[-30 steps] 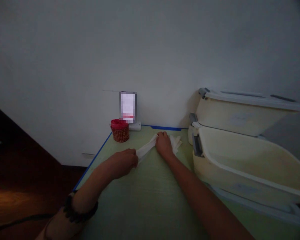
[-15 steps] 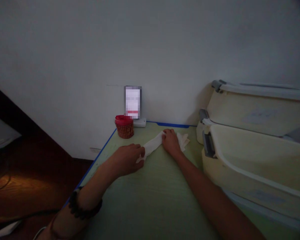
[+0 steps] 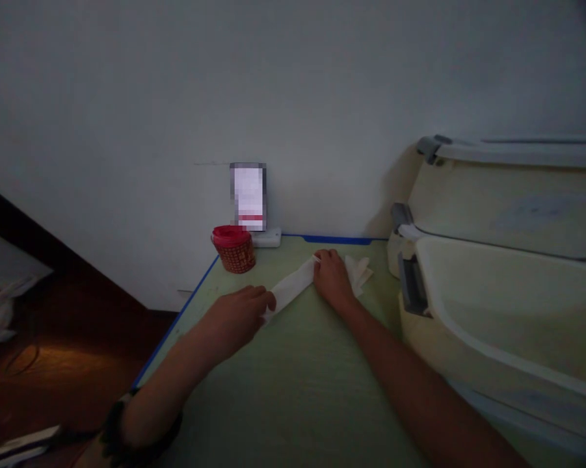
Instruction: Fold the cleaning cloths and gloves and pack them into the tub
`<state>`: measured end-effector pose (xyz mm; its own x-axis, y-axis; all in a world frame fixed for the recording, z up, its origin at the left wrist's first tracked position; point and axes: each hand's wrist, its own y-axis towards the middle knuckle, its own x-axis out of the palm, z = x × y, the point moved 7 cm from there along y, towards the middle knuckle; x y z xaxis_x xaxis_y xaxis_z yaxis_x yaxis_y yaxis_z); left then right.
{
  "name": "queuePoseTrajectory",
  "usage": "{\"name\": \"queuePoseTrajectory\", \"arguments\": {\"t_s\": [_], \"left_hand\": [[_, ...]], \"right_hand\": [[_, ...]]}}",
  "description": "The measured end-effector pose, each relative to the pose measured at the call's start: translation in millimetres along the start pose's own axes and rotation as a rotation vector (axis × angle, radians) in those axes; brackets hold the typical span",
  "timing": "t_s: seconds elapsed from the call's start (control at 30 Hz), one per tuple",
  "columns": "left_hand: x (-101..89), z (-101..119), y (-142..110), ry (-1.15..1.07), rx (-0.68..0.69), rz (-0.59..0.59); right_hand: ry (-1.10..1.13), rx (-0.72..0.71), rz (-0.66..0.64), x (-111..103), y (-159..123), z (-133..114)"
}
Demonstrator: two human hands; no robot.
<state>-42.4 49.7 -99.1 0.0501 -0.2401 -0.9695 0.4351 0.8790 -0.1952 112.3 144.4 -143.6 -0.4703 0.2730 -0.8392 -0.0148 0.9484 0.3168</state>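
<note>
A white cloth point(image 3: 295, 286) lies stretched in a narrow band on the pale green table point(image 3: 293, 390). My left hand point(image 3: 237, 315) rests on its near left end with the fingers curled down over it. My right hand point(image 3: 332, 279) presses on the far right end, fingers closed over the cloth, and a bunched piece of the cloth point(image 3: 361, 270) sticks out to its right. A dark bead bracelet point(image 3: 141, 429) sits on my left wrist.
A red woven cup point(image 3: 234, 248) and a small stand with a card point(image 3: 248, 198) sit at the table's far left corner by the wall. Stacked cream plastic bins point(image 3: 507, 286) fill the right side. The blue table edge point(image 3: 175, 325) drops to a dark wooden floor.
The view has shifted slightly. Both hands stay on the cloth ends, and the cloth band looks flatter and straighter than a second ago.
</note>
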Motion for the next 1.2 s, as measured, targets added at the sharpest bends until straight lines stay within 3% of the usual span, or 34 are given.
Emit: {"name": "queuePoseTrajectory", "arguments": {"t_s": [0.33, 0.77, 0.93, 1.07, 1.2], "left_hand": [[-10.2, -21.8, -7.0, -0.141, 0.076, 0.011], [-5.5, -16.4, -12.3, -0.067, 0.034, -0.021], [-17.5, -23.2, -10.3, -0.056, 0.035, 0.097], [-25.4, -14.9, -9.9, -0.119, 0.146, 0.185], [-18.1, -0.5, -9.1, -0.125, 0.226, 0.094]], "right_hand": [[0.008, 0.016, 0.009, -2.5, -1.6, -0.7], [-0.067, 0.011, 0.022, 0.8, -0.8, 0.3], [-0.081, 0.012, 0.023, 1.4, -0.6, 1.7], [-0.077, 0.005, 0.024, 0.6, -0.9, 1.1], [-0.079, 0.005, 0.026, -0.2, -1.2, 0.6]]}}
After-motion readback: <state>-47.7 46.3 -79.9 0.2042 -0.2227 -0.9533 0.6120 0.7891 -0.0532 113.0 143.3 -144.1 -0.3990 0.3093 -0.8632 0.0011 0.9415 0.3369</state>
